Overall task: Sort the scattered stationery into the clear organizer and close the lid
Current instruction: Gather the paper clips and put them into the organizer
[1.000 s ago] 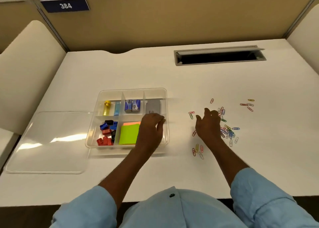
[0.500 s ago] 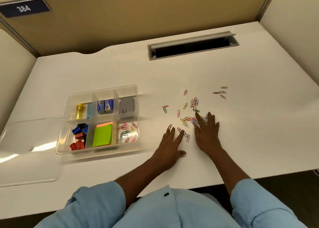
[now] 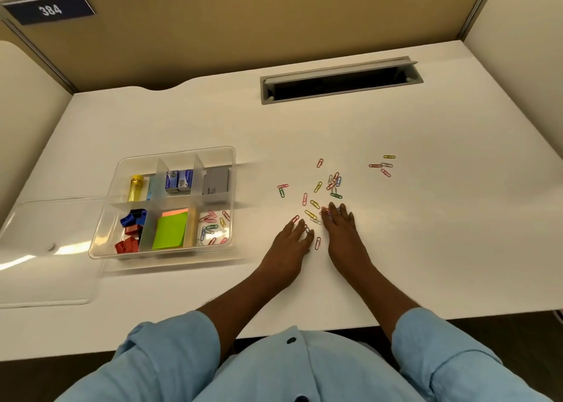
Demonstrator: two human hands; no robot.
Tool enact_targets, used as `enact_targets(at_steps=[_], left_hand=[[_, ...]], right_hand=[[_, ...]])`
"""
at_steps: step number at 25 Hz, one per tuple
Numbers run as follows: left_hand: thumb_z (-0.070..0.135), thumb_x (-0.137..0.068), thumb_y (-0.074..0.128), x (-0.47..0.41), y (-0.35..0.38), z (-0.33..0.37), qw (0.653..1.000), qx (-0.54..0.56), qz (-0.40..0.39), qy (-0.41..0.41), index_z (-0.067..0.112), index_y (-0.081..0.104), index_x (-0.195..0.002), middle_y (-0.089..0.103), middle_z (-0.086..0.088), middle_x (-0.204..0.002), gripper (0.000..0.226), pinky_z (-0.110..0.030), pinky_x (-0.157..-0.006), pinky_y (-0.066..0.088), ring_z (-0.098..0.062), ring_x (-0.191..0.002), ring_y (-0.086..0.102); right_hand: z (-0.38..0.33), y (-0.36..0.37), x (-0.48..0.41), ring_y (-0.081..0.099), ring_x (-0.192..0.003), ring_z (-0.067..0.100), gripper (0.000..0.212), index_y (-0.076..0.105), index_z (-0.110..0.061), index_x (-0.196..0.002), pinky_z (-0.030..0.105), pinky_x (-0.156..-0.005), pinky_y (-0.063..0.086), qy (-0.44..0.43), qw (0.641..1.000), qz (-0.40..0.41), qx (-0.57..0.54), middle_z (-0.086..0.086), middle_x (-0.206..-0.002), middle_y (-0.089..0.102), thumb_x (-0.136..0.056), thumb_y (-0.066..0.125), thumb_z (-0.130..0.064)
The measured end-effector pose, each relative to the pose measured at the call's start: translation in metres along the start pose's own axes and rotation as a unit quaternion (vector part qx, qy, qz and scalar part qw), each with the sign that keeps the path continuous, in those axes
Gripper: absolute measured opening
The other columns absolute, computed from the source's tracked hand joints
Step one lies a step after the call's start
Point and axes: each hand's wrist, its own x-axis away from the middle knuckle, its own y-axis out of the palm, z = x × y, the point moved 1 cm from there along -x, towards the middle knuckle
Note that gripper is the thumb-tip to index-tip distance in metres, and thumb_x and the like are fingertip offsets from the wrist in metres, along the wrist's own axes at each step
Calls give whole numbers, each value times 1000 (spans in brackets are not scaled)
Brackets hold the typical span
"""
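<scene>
The left hand and right hand are laid flat, fingers extended, apparently touching clips scattered on the worktop right of the organizer. The lid is laid at the organizer's left.

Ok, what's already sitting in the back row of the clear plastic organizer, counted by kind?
Yellow metallic cylinder: 1
Pale blue stick-shaped item: 1
Small blue boxes: 2
Grey rectangular box: 1
Total: 5
</scene>
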Motion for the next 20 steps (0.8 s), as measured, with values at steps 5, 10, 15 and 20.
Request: enact_targets(at_steps=[5,10,15,20], left_hand=[[10,-95,46,3,2,0,997,32,66,8,8,48,-134,41,-13,-146,39,-31,-115,23,-28,-139,32],[13,-91,55,1,-9,2,988,114,98,-42,7,62,-120,60,-11,-126,30,-16,-97,34,-25,-119,50],[7,-89,55,-16,-24,2,984,153,55,-73,4,70,-105,65,-14,-111,22,-20,-86,37,-26,-107,54],[7,-94,45,-28,-26,3,987,135,32,-80,6,64,-106,64,-14,-106,23,-28,-86,38,-27,-100,53]], right_hand=[[0,-10,-3,23,-144,25,44,35,-1,-141,29,-114,24,21,999,20,16,14,-151,34,-97,39,-3],[-1,-22,-10,56,-105,24,24,60,-4,-113,29,-87,47,-33,998,44,41,15,-115,60,-97,44,-14],[4,-32,-14,60,-102,26,27,61,-3,-117,29,-87,47,-4,996,85,-31,16,-115,63,-97,45,-12],[14,-46,-18,66,-96,23,18,71,-3,-102,18,-83,43,163,942,187,-228,12,-103,71,-88,60,-7]])
